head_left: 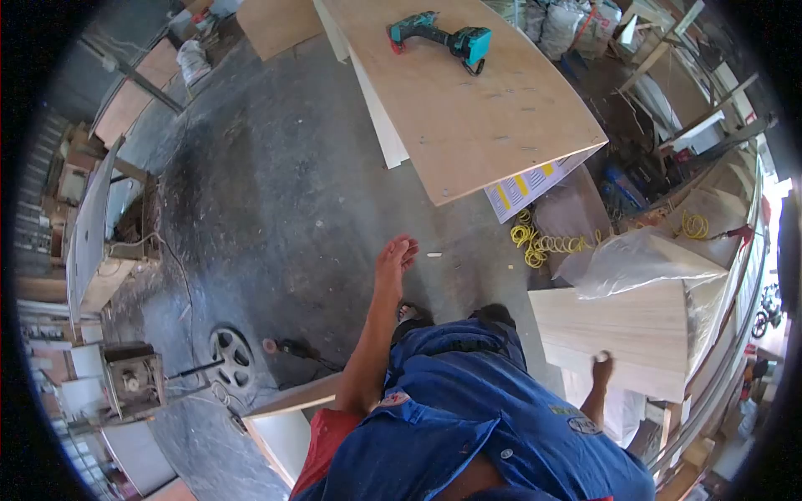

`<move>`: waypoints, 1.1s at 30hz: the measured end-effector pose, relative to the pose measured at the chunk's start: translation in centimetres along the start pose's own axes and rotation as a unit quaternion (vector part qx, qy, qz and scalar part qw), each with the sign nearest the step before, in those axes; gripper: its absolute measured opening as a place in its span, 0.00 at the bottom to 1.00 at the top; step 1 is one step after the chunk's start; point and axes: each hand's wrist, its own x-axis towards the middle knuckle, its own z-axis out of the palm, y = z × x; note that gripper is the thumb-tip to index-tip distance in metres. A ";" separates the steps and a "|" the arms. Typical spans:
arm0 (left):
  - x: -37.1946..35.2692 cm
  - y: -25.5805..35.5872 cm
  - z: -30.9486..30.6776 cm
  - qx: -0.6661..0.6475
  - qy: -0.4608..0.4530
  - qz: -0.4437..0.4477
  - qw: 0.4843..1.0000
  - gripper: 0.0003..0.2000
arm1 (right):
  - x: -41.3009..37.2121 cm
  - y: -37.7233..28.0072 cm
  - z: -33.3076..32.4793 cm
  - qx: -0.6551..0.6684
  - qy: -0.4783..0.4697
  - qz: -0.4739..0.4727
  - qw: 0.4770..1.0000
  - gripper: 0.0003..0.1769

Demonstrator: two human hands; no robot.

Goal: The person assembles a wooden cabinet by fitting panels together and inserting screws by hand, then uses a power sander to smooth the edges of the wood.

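My left hand (396,254) is raised over the grey floor, below the near corner of a wooden panel, its fingers slightly curled and holding nothing visible. On the right, my right hand (602,366) is beside a pale wood-grain board (618,330); its fingers are curled and small in view, and what they hold, if anything, is too small to name. A teal and black cordless drill (439,36) lies on the wooden panel (468,117), with several screws scattered on the panel's surface.
A yellow coiled hose (535,242) lies beneath the panel's right side. Plastic sheeting (635,263) covers boards at the right. A wheel (231,356) and a power tool (292,346) with a cord are on the floor at lower left. Wooden pieces line the left edge.
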 end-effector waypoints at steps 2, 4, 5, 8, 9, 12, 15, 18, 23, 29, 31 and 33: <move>1.1 3.5 0.5 -0.011 -0.040 0.012 0.999 0.20 | -4.3 -2.2 3.3 0.065 -0.260 0.052 0.962 0.24; 2.8 6.4 1.2 -0.017 -0.080 0.010 0.997 0.20 | -9.8 -7.5 5.1 0.097 -0.401 0.142 0.899 0.22; 3.7 7.5 1.8 -0.031 -0.109 0.011 0.993 0.19 | -11.8 -11.3 4.3 0.094 -0.436 0.187 0.875 0.21; 6.1 9.6 3.3 -0.020 -0.147 0.011 0.989 0.18 | -13.4 -15.7 7.9 0.111 -0.427 0.172 0.881 0.20; 6.7 10.3 3.7 -0.006 -0.160 0.008 0.987 0.18 | -13.4 -17.3 9.3 0.111 -0.425 0.168 0.883 0.21; 7.8 12.2 4.0 0.044 -0.208 -0.024 0.977 0.16 | -8.7 -14.9 25.6 -0.064 -0.283 -0.172 0.941 0.21; 9.1 14.1 3.1 0.165 -0.260 -0.052 0.950 0.15 | -5.7 -26.4 28.5 -0.027 -0.132 -0.316 0.939 0.14; 10.3 17.1 3.0 0.287 -0.319 0.024 0.903 0.11 | -5.8 -43.2 22.3 0.164 -0.039 -0.226 0.960 0.19; 14.0 23.2 3.6 0.397 -0.407 0.391 0.724 0.13 | -12.8 -60.2 11.4 0.407 -0.084 0.033 0.909 0.22; 21.3 25.8 8.9 0.354 -0.591 0.508 0.517 0.24 | -33.4 -67.4 19.6 0.422 0.067 0.469 0.773 0.22; 24.2 24.3 8.4 0.385 -0.609 0.518 0.461 0.31 | -44.3 -72.1 23.3 0.353 0.158 0.613 0.689 0.22; 25.5 23.4 9.1 0.362 -0.632 0.563 0.391 0.36 | -54.6 -77.7 24.9 0.384 0.104 0.714 0.576 0.23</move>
